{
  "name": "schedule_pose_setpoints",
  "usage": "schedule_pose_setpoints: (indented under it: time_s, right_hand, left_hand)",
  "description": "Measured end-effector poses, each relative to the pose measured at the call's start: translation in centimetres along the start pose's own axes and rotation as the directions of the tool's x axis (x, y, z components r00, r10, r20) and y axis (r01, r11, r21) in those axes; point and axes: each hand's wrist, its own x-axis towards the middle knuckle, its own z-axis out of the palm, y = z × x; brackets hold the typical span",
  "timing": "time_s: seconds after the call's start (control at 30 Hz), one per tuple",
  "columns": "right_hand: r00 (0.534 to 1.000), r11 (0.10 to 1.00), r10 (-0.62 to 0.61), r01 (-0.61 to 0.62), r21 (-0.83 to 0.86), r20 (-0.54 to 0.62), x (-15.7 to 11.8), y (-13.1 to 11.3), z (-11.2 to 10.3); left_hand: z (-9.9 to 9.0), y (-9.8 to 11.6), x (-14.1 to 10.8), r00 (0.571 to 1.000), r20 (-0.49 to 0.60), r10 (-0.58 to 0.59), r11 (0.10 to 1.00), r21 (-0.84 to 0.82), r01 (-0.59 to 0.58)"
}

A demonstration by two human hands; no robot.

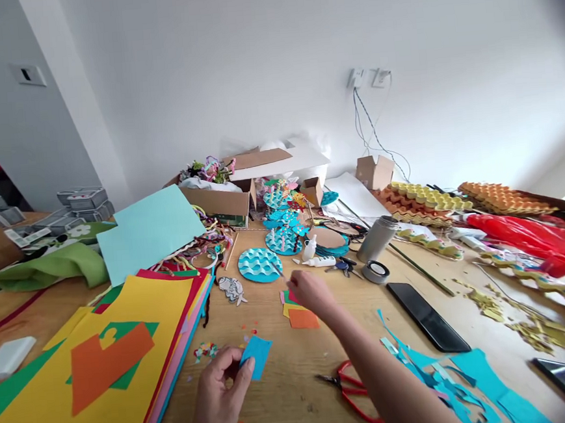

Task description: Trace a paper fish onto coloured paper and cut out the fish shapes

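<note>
My left hand (223,389), low in the middle, pinches a small blue paper rectangle (259,358) between thumb and fingers. Further out, my right hand (309,289) is closed around a thin, stick-like tool (279,272), whose exact kind I cannot make out. Its tip points at the edge of a round blue disc (260,265) with light wavy strips on it. Under and beside my right wrist lies a little stack of coloured paper pieces (303,318), orange on top. Red-handled scissors (351,392) rest on the table below my right forearm.
Large coloured paper sheets (162,299) are piled at left. White glue bottles (310,252), a metal flask (378,238), a tape roll (375,271) and a black phone (428,317) stand or lie to the right. Blue scraps (486,378) cover the front right; a cardboard box (220,200) sits behind.
</note>
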Motion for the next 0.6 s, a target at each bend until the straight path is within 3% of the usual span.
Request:
schedule_pose_setpoints:
  time_s: [0.13, 0.23, 0.33, 0.4, 0.47, 0.53, 0.6]
  right_hand:
    - [0.99, 0.987, 0.142, -0.142, -0.072, -0.009, -2.3, 7.3, 0.1]
    - [0.979, 0.974, 0.202, -0.204, -0.096, -0.037, -3.6, 10.1, 0.2]
    - [0.983, 0.982, 0.166, -0.172, -0.072, -0.083, -5.6, 10.3, 0.1]
    - [0.994, 0.996, 0.079, -0.082, -0.031, -0.073, -7.9, 9.6, 0.0]
    - [0.999, 0.999, -0.041, 0.041, 0.028, -0.002, -10.8, 8.7, 0.1]
    - [0.974, 0.974, -0.21, 0.201, 0.105, 0.082, -13.5, 8.0, 0.6]
    - [0.962, 0.963, -0.254, 0.242, 0.117, 0.102, -15.5, 7.5, 1.3]
  left_hand:
    - [-0.1, -0.2, 0.0, 0.998, 0.043, -0.046, 0.998, -0.044, 0.048]
    - [0.1, -0.3, -0.2, 0.996, 0.065, -0.066, 0.995, -0.067, 0.071]
    - [0.2, 0.2, -0.1, 0.996, 0.034, -0.087, 0.993, -0.08, 0.09]
    - [0.1, 0.8, 0.2, 0.993, 0.0, -0.117, 0.988, -0.097, 0.116]
    - [-0.1, 1.5, 0.5, 0.988, -0.021, -0.156, 0.981, -0.12, 0.153]
    - [-0.2, 1.9, 0.7, 0.981, -0.029, -0.192, 0.971, -0.15, 0.186]
    - [-0.1, 2.0, 0.6, 0.977, -0.027, -0.213, 0.963, -0.174, 0.206]
